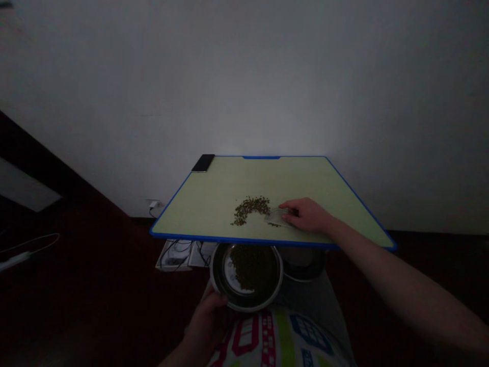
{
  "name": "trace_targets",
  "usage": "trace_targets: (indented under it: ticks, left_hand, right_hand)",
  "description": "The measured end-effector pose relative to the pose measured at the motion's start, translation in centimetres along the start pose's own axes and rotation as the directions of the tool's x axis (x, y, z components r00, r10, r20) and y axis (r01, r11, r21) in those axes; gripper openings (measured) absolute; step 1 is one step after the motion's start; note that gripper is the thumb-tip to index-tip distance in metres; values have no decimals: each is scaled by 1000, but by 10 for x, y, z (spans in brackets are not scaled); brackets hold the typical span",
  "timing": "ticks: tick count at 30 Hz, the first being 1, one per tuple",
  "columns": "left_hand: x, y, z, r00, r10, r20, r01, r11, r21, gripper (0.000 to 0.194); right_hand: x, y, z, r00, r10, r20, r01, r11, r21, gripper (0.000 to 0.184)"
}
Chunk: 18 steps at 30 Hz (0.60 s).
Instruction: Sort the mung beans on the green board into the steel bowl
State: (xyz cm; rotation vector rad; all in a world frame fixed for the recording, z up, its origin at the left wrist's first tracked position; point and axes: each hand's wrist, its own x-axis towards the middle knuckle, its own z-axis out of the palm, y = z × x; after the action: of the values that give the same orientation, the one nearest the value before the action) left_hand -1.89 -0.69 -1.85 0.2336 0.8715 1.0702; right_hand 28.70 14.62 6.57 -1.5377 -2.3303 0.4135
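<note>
**A:** Head cam looks down on a small table [214,193], pale green top w/ blue edge, pushed against a white wall. See the loose stuff on it?

**B:** Yep, a pile of small green-brown grains [250,208], approx mid-table, spread in a curved streak toward the near edge. Can't tell what kind, too dim.

**A:** Right hand [307,215]?

**B:** Resting on the tabletop just right of the grains, arm stretched in from the lower right. Fingers curled down onto a small clear plastic thing [275,217], maybe a lid or scraper, can't say which. Its left edge sits right next to the pile, a few stray grains touching it.

**A:** And the left hand [208,318]?

**B:** Low down, below the near table edge. Fingers wrapped round the left rim of a metal bowl [219,278], gripping it. Bowl sits just under the blue edge, directly below the pile, opening facing up.

**A:** Anything in the bowl?

**B:** More of the same grains, heaped toward the middle-right; bare shiny bottom shows on the left.

**A:** What else?

**B:** Second round dish [305,265] behind the bowl to the right, mostly hidden under the table. Dark phone [203,162] on the far left corner of the table. Some white boxes w/ cables [179,254] on the floor under the left side. Bright patterned cloth [278,339] at the bottom, over the person's lap.
</note>
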Motion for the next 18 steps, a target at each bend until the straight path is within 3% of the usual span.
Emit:
trace_targets:
  ticks: [6,18]
  left_hand:
    - [-2,3,6,1000,-13,-8,13,999,33,37]
    - [-3,4,9,999,-19,-33,20,999,34,44]
  right_hand:
    - [-8,-16,2,998,67,-12,-67,998,-21,33]
    - [-8,-45,10,996,38,84,-36,999,-23,35]
